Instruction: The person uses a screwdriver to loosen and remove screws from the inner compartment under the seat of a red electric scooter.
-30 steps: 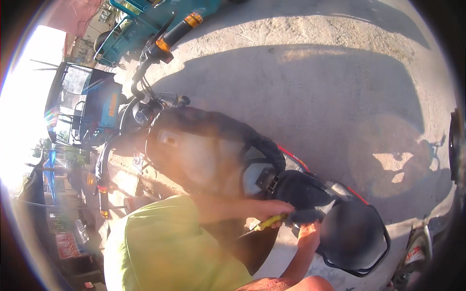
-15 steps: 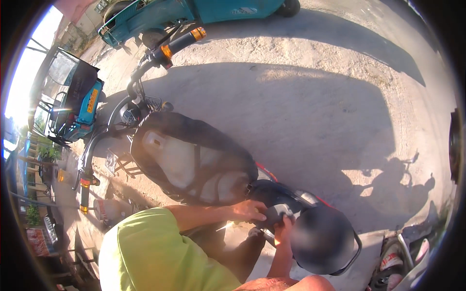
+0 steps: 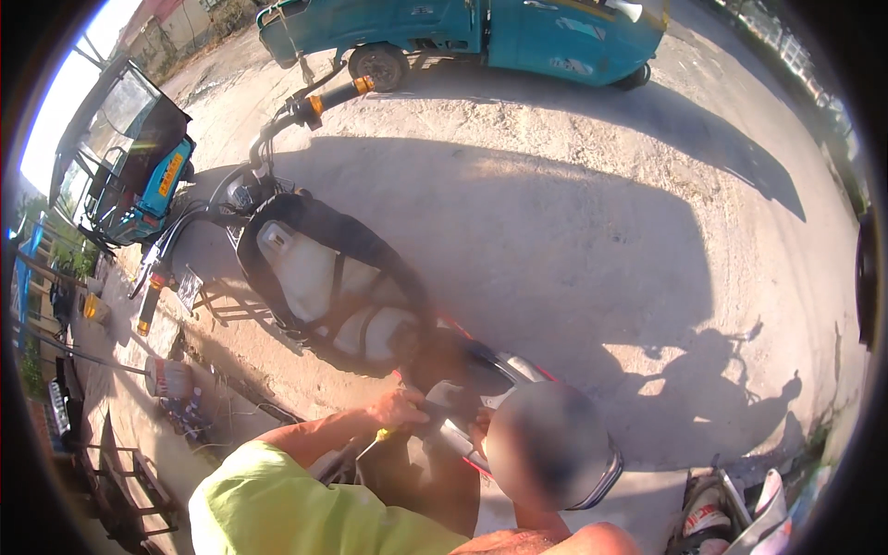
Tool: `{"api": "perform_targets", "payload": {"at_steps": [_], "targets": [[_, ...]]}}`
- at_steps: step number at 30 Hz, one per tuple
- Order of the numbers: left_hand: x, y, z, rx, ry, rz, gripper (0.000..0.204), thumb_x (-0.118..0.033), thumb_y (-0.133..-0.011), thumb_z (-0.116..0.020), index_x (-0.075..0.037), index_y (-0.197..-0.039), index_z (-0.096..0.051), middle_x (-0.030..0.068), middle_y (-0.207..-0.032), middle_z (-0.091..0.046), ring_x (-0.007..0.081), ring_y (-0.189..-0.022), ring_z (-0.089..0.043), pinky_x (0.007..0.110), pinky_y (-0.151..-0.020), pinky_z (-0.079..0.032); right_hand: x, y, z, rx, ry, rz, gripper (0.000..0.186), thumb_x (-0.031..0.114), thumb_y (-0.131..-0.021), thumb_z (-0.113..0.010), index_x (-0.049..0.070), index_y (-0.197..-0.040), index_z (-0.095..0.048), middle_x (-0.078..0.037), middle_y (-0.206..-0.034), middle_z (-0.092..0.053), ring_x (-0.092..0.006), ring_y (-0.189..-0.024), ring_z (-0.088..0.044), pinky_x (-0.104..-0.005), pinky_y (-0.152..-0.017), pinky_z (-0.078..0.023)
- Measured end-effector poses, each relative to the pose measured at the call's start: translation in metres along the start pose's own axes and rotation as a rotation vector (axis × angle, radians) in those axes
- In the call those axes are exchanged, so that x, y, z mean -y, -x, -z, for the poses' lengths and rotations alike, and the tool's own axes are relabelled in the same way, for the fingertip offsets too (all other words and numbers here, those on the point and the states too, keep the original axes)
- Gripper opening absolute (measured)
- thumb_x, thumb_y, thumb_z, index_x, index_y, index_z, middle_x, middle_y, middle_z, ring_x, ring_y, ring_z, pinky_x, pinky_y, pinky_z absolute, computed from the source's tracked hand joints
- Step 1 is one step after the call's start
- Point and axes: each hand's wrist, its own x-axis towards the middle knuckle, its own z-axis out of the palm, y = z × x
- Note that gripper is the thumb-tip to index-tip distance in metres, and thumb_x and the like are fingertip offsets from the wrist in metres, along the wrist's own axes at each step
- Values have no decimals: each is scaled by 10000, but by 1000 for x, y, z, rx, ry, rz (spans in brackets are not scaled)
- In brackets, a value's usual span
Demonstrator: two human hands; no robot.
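Observation:
My left hand [image 3: 398,407] is closed, with a thin yellow-handled screwdriver [image 3: 382,435] sticking out below the fingers. Its fingertips meet a soft-looking grey piece [image 3: 450,398], whose kind I cannot make out, behind the motorcycle seat. At the other side of that piece are the bent fingers of my right hand [image 3: 481,424]. Most of this hand is hidden behind a round dark shape [image 3: 546,449] that is blurred and has a hard rim. The motorcycle seat [image 3: 356,296], black at the edges and pale in the middle, lies ahead of my hands to the left.
The motorcycle's handlebar has orange-trimmed grips [image 3: 342,96]. Beyond it stand a teal three-wheeler [image 3: 546,42] and a second covered one [image 3: 157,190]. At the left are a bucket [image 3: 169,377] and a metal frame [image 3: 129,490]. Shoes [image 3: 708,513] show at lower right.
The view has shifted, showing more of the teal three-wheeler. My left hand has moved left with the screwdriver, away from the right hand, which is now more covered by the round dark shape.

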Motion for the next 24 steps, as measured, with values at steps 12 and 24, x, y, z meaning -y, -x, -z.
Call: {"api": "perform_targets", "payload": {"at_steps": [12,24], "targets": [[198,162,21,-222,312,168,205,-223,-934,-792,-42,-1021,-753,52,-701,-678,144,-639,-660,325,-608,-512,36,11,-8,322,478,86,691,488,-927,-739,96,-1480,-608,-151,-1518,-622,-382,-1388,-599,-543,-1146,-476],[572,45,-59,-675,827,180,154,-119,-931,-755,-48,-920,-619,65,-726,-608,198,-595,-646,383,-496,-483,30,12,-57,218,639,182,609,352,-868,-851,-10,-1325,-675,-232,-1279,-708,-432,-1232,-664,-509,-1038,-535]]}}
